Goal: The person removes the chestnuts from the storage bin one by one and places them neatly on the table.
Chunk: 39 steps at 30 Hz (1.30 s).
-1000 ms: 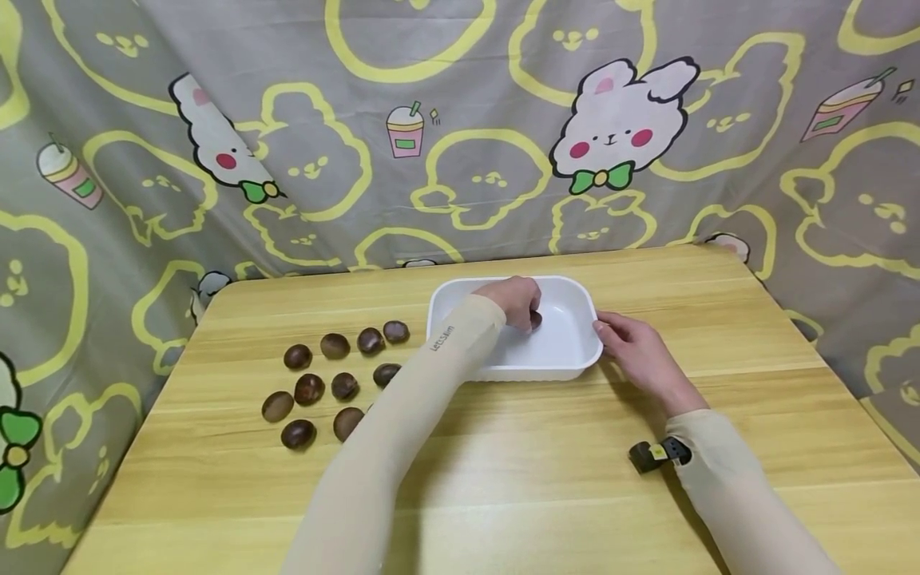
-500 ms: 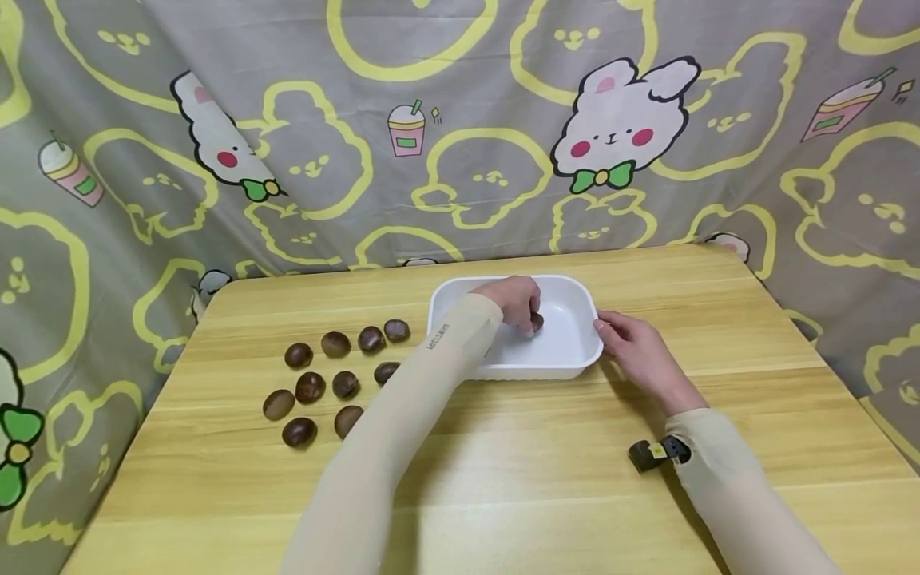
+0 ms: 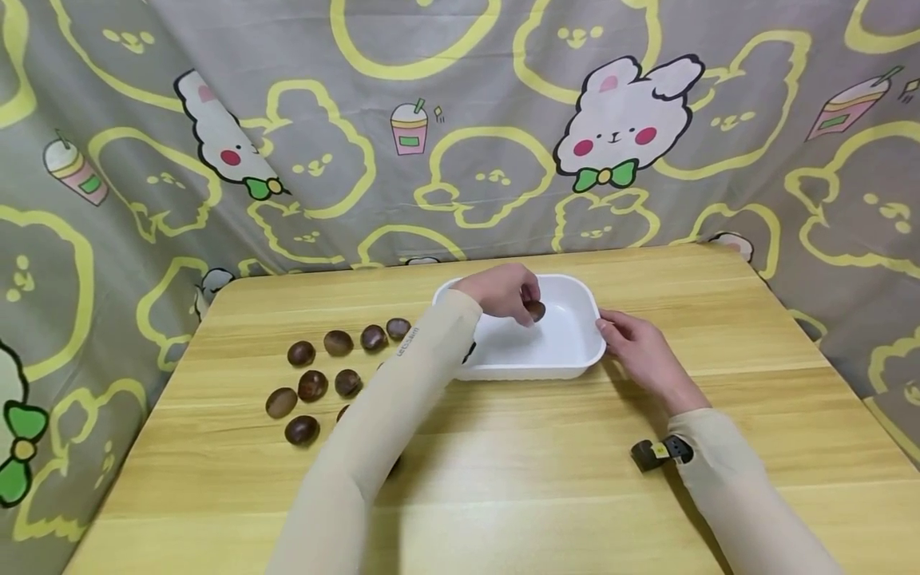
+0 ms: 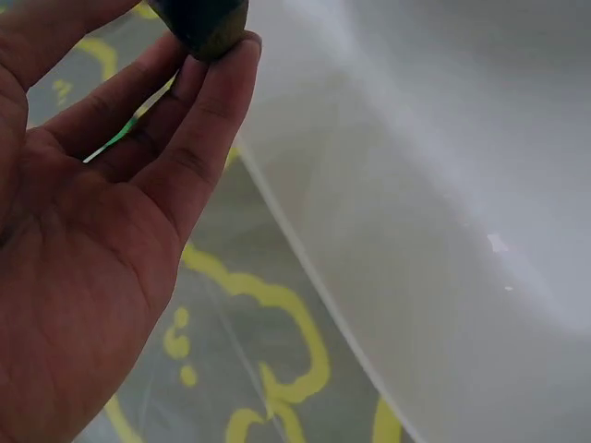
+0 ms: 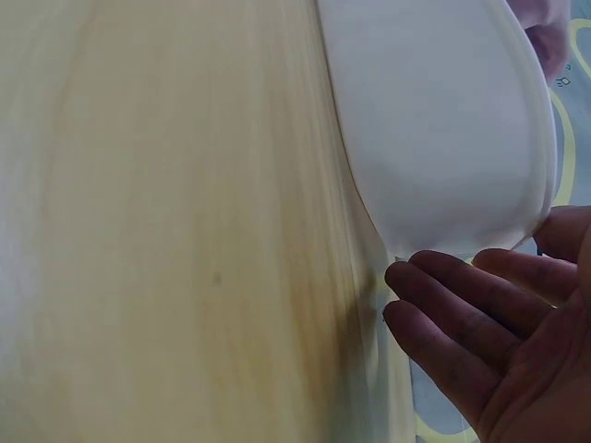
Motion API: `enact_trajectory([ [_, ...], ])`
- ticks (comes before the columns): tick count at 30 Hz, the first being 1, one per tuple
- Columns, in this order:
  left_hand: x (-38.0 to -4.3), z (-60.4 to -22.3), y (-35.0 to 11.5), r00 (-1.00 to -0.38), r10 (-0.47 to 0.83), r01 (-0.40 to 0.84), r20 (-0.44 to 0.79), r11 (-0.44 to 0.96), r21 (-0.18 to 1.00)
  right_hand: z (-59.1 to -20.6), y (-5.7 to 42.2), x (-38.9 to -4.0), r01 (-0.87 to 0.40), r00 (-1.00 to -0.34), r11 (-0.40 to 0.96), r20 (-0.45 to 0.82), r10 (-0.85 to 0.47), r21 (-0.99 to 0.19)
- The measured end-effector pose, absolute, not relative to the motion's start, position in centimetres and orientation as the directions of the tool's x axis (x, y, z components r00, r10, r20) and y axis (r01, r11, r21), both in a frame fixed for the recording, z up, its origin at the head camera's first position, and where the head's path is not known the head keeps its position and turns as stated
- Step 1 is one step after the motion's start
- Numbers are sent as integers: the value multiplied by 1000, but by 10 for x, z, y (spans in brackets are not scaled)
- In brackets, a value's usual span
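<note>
A brown chestnut (image 3: pixel 535 310) is pinched between the fingertips of my left hand (image 3: pixel 499 289), above the floor of a white plastic tray (image 3: pixel 532 372). In the left wrist view the chestnut (image 4: pixel 205 26) looks dark and is cut off by the top edge. My right hand (image 3: pixel 640 351) grips the tray's right end. The right wrist view has the thumb at the rim and the fingers (image 5: pixel 462 309) along the outer end wall. On the table left of the tray lie several more chestnuts (image 3: pixel 312 386) in loose rows, some partly hidden by the left sleeve.
The wooden table (image 3: pixel 517 479) meets a grey patterned curtain (image 3: pixel 345 176) at its back and sides. A small black device (image 3: pixel 656 454) is strapped at the right wrist. The left forearm (image 3: pixel 374 439) crosses over the table's middle.
My left hand has risen slightly and shifted a little left, with the chestnut in its fingertips. The left forearm has swung left, uncovering a dark thing beside it. The right hand stays at the tray.
</note>
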<state>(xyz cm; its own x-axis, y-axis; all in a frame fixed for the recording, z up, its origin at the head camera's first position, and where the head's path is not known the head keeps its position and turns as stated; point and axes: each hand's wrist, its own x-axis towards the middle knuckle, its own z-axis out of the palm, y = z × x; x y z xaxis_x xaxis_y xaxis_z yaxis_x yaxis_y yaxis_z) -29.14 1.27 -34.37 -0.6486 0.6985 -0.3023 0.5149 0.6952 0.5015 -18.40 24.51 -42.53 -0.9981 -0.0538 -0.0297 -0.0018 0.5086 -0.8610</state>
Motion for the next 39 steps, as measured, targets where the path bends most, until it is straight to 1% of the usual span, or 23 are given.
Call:
enact_trajectory([
  [7, -288, -327, -9, -646, 724, 510, -243, 646, 568, -426, 246, -183, -2, -998, 506, -30, -55, -862],
  [14, -283, -307, -40, -678, 711, 472, -188, 617, 630, -425, 245, -185, -1, -998, 516, -33, -56, -857],
  [20, -273, -295, -66, -699, 699, 464, -149, 602, 650, -424, 246, -185, -3, -998, 523, -29, -53, -852],
  [26, -266, -296, -92, -723, 681, 460, -114, 598, 656, -425, 246, -184, 0, -998, 528, -31, -50, -849],
  [33, -256, -298, -127, -761, 639, 419, -113, 617, 666, -425, 248, -184, 4, -998, 536, -38, -51, -844],
  [39, -236, -299, -156, -788, 595, 349, -160, 644, 681, -424, 247, -185, -15, -998, 544, -22, -61, -839],
])
